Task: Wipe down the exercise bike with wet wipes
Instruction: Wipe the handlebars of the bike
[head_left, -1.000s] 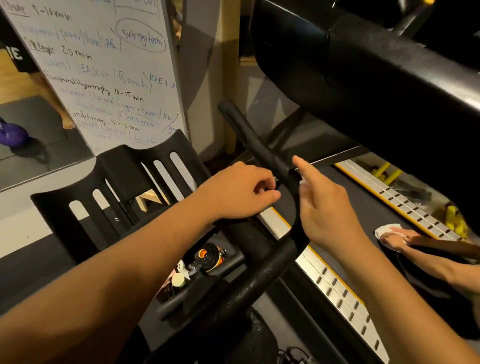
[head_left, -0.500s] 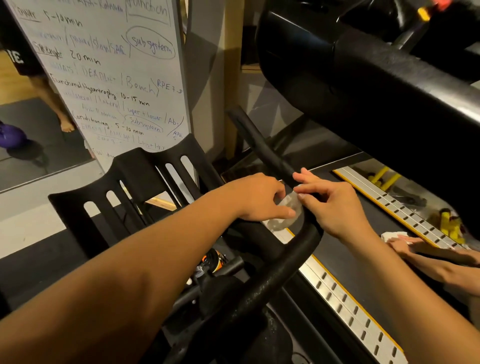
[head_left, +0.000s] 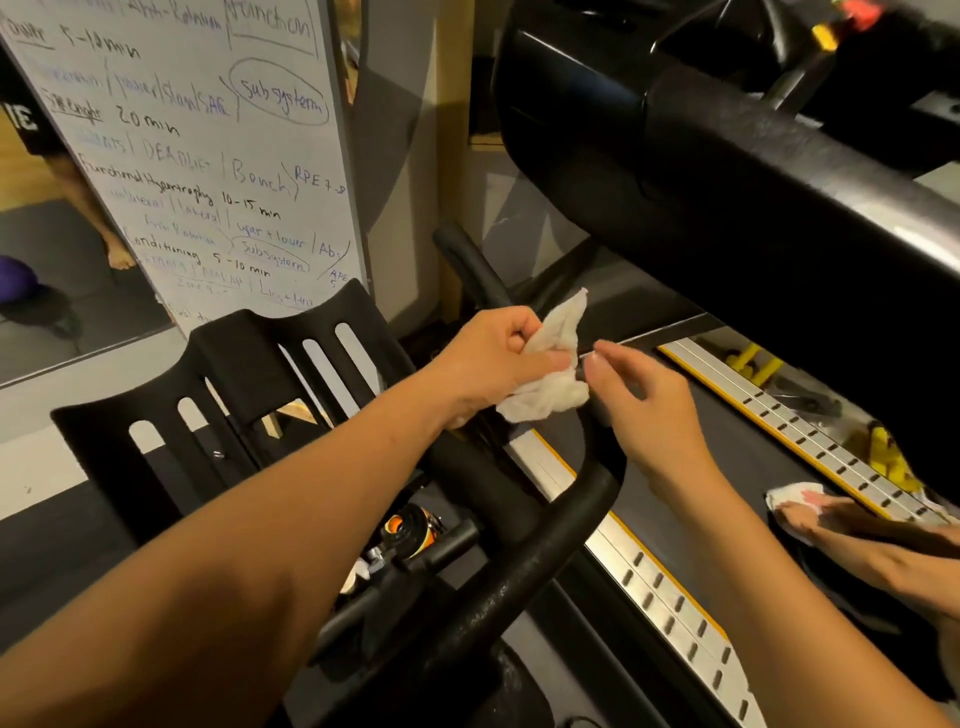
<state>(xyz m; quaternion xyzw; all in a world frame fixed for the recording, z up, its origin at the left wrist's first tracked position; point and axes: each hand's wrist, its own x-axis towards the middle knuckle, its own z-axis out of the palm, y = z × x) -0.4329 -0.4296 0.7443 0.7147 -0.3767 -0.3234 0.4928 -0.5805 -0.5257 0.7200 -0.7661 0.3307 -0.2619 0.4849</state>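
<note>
whiteboard (head_left: 208, 156) behind the handlebar (head_left: 545, 551). above its bend my left hand (head_left: 488, 358) pinches the limp, light wet wipe (head_left: 550, 397), right hand (head_left: 649, 410) loose beside; i'd bunch it for grip.

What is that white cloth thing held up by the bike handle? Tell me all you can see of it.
It is a white wipe, thin, soft-looking and crumpled. The left hand grips it round the middle, so one end stands up above the fist and a bunched end hangs below. It is held over the black handlebar. The right hand is close beside it; whether they touch is unclear.
</note>
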